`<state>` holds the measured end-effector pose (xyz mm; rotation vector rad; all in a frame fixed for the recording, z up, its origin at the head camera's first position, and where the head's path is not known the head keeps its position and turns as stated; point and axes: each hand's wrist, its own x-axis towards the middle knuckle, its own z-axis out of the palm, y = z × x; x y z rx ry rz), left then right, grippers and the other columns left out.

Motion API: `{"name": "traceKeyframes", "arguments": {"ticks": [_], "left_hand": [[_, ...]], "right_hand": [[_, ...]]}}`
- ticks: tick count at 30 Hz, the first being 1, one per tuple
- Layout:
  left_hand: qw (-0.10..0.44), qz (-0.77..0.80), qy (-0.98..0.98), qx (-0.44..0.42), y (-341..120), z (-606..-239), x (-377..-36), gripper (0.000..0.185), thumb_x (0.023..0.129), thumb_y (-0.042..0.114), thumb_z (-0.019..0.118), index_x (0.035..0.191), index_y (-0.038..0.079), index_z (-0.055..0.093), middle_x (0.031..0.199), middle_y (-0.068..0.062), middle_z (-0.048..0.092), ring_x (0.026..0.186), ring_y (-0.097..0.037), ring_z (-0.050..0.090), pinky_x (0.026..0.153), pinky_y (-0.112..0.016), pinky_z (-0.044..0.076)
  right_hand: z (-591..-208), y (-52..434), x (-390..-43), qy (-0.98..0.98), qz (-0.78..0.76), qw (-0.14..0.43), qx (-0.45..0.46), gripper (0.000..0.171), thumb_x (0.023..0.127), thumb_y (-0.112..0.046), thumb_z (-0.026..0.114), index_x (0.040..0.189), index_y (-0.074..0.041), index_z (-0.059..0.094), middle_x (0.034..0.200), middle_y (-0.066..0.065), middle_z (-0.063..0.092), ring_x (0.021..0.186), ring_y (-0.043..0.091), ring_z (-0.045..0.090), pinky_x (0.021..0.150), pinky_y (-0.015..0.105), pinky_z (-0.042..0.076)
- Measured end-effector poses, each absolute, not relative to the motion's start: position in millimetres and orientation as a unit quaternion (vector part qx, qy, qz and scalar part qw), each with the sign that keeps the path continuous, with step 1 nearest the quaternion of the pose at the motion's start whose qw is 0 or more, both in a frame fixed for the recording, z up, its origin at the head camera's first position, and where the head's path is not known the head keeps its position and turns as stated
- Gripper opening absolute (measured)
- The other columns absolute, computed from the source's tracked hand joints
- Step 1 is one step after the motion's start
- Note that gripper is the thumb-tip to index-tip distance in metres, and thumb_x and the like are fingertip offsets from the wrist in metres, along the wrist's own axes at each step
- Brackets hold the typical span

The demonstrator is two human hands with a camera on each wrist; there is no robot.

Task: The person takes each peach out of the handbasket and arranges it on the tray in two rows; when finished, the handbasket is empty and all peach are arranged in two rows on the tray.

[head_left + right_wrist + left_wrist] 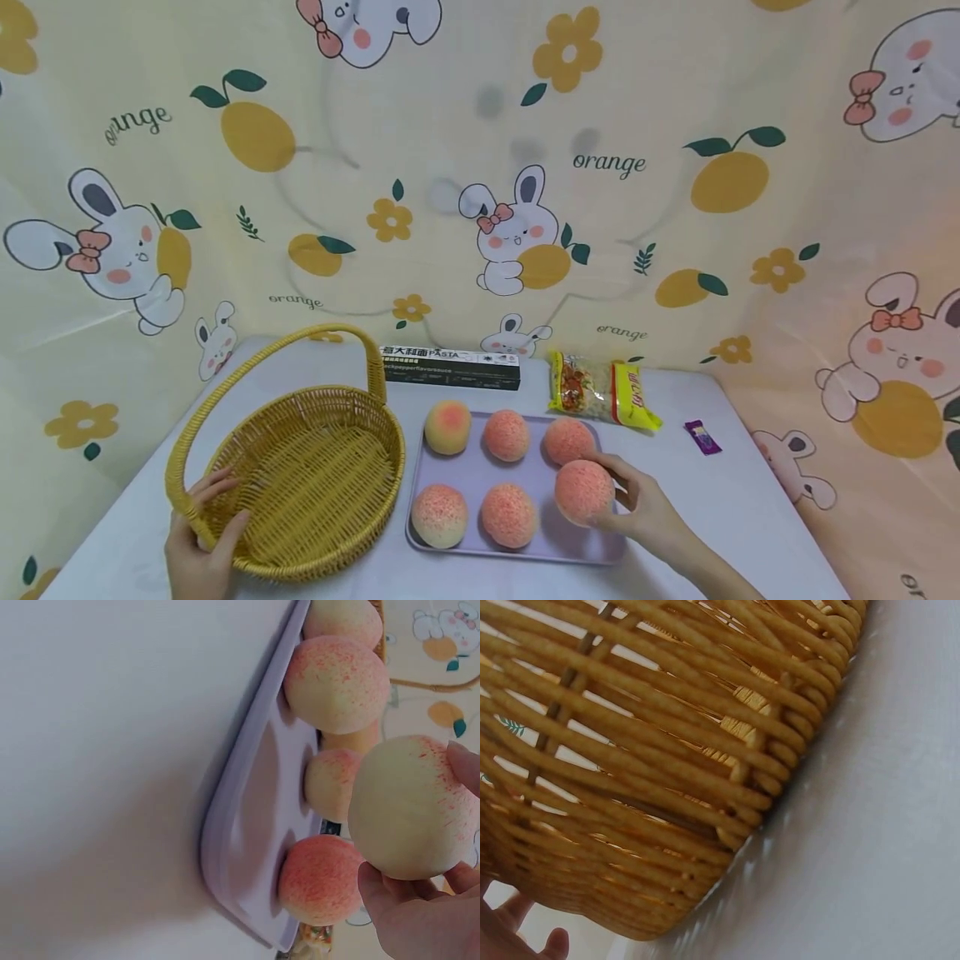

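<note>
My right hand (645,508) holds a pink peach (583,492) between thumb and fingers. In the right wrist view the held peach (412,806) is up off the lilac tray (259,787), whose near cup is bare. Several other peaches sit in the tray's cups, among them a speckled peach (440,516) at front left and a yellower peach (447,427) at back left. On the left, my left hand (198,533) grips the wicker basket (322,483) at its rim by the handle's base. Only fingertips (555,943) of that hand show in the left wrist view.
Behind the tray lie a black pasta box (450,368) and a yellow-edged food packet (603,390). A small purple wrapped sweet (702,437) lies to the right. The basket's tall handle (262,358) arches over its left side. A printed cloth hangs around the table.
</note>
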<state>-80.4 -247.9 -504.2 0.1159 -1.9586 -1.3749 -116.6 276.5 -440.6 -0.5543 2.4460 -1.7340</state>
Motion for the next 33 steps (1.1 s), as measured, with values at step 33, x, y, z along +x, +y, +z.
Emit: {"name": "traceKeyframes", "arguments": {"ticks": [33], "left_hand": [[0.347, -0.532, -0.767, 0.095, -247, -507, -82, 0.038, 0.080, -0.018, 0.068, 0.117, -0.010, 0.063, 0.127, 0.002, 0.058, 0.125, -0.007, 0.044, 0.103, -0.013, 0.031]], "right_hand": [[-450, 282, -104, 0.801, -0.576, 0.087, -0.141, 0.075, 0.080, -0.005, 0.079, 0.144, 0.009, 0.041, 0.141, 0.028, 0.047, 0.118, -0.004, 0.048, 0.096, 0.018, 0.042]]}}
